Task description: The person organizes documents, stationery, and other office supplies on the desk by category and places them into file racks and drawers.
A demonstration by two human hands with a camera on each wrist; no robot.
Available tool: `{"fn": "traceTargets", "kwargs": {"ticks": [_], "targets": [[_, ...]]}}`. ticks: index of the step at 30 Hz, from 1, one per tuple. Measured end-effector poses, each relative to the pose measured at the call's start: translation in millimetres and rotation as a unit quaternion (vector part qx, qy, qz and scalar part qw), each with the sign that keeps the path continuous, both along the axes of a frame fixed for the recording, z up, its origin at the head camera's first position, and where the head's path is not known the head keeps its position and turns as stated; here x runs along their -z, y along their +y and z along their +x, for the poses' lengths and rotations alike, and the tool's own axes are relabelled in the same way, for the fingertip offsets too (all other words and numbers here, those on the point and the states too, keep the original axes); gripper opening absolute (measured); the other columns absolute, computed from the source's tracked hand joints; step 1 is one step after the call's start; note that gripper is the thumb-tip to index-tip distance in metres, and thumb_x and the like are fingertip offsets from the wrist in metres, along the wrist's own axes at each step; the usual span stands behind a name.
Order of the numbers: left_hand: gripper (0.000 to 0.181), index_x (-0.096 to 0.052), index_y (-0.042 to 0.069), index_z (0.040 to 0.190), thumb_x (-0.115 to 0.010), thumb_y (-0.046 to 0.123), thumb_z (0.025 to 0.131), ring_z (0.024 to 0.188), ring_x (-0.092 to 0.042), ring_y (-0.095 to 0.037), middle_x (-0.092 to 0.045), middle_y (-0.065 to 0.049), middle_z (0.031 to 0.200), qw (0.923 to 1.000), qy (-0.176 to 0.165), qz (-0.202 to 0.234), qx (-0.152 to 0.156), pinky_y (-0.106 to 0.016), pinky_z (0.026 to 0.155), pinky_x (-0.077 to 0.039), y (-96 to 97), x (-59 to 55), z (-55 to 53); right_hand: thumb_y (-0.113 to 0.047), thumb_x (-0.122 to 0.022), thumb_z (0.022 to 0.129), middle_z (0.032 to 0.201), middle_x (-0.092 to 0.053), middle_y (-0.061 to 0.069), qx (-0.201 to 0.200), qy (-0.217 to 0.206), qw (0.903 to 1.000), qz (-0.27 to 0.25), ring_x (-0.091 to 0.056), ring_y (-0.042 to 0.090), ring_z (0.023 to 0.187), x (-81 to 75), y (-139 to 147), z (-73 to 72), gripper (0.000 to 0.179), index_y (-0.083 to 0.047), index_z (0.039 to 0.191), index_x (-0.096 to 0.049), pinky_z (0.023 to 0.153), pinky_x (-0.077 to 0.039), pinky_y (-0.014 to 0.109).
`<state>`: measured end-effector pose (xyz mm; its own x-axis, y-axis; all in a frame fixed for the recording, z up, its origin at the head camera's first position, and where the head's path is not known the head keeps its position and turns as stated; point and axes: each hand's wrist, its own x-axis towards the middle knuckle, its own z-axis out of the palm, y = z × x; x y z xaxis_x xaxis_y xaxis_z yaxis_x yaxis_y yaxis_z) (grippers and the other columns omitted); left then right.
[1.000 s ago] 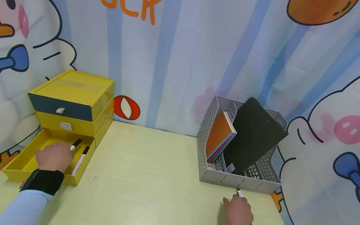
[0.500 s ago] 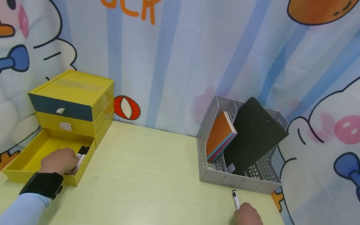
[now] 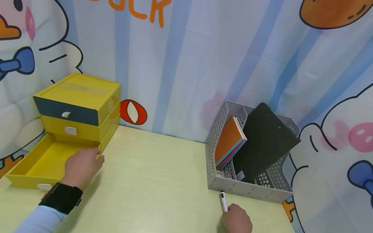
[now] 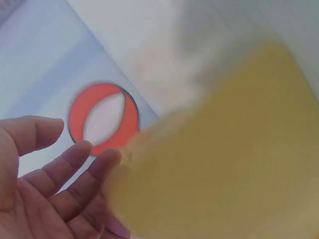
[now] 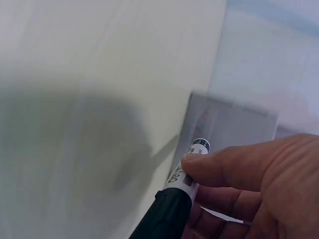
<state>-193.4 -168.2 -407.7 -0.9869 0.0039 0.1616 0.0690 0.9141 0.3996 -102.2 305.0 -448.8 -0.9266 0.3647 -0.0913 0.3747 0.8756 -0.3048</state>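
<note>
My left hand (image 3: 83,166) hovers over the right wall of the pulled-out bottom drawer (image 3: 26,180) of a yellow drawer unit (image 3: 81,89). Its thumb stands apart from its bent fingers (image 4: 70,191) in the left wrist view, with nothing between them. The hand hides the drawer's right part. At the front right, my right hand (image 3: 237,220) holds a white whiteboard marker (image 3: 223,203) above the table. In the right wrist view the thumb (image 5: 224,164) presses the marker's white barrel (image 5: 180,178) against the fingers, and its dark cap (image 5: 164,216) points down.
A grey file organizer (image 3: 250,191) stands at the right, holding several thin notebooks (image 3: 228,140) and a black clipboard (image 3: 263,140). Behind the pale table (image 3: 157,174) hangs a printed curtain (image 3: 198,64). The drawer unit's two upper drawers are closed.
My left hand has lifted off the markers in the drawer and moved right to the drawer's side. My right hand has shifted left with its marker. The head view has tilted slightly.
</note>
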Motion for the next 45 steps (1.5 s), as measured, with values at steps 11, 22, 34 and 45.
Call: {"fn": "traceTargets", "kwargs": {"ticks": [11, 22, 34, 45], "targets": [[0.027, -0.070, 0.001, 0.107, -0.070, 0.024, 0.092, 0.087, -0.065, -0.030, -0.070, -0.013, 0.100, 0.9941, -0.059, -0.002, 0.091, -0.049, 0.079, -0.054, 82.5, 19.4, 11.9, -0.013, -0.073, 0.080, 0.073, -0.066, 0.002, -0.066, 0.082, 0.9944, -0.012, -0.056, 0.019, 0.060, -13.4, -69.5, -8.3, 0.010, -0.007, 0.088, -0.074, 0.051, -0.044, 0.039], [0.018, -0.073, 0.013, 0.084, -0.069, 0.028, 0.093, 0.065, -0.054, -0.011, -0.060, 0.007, 0.072, 0.9656, -0.054, 0.092, 0.237, -0.032, 0.059, -0.045, 154.0, 35.4, 39.1, -0.016, -0.080, 0.081, 0.071, -0.062, -0.001, -0.169, 0.126, 0.9761, -0.053, -0.057, 0.015, 0.061, -19.7, -129.0, -3.6, 0.016, -0.005, 0.091, -0.074, 0.054, -0.046, 0.035], [0.022, -0.073, 0.017, 0.079, -0.064, 0.027, 0.097, 0.054, -0.045, -0.005, -0.056, 0.008, 0.062, 0.9066, -0.095, 0.273, 0.307, -0.023, 0.051, -0.035, 164.3, 32.3, 42.7, -0.019, -0.077, 0.084, 0.072, -0.058, -0.003, -0.203, 0.170, 0.9628, -0.055, -0.054, 0.013, 0.061, -31.6, -153.4, 6.9, 0.013, -0.008, 0.090, -0.074, 0.054, -0.042, 0.032], [0.017, -0.072, 0.006, 0.090, -0.064, 0.021, 0.095, 0.067, -0.064, -0.016, -0.067, 0.002, 0.076, 0.8921, -0.153, 0.349, 0.242, -0.030, 0.060, -0.048, 160.8, 30.2, 40.6, -0.029, -0.074, 0.087, 0.079, -0.065, -0.001, -0.214, 0.131, 0.9668, -0.050, -0.060, 0.016, 0.064, -36.6, -159.3, 7.5, 0.028, -0.007, 0.105, -0.075, 0.053, -0.046, 0.033]]}}
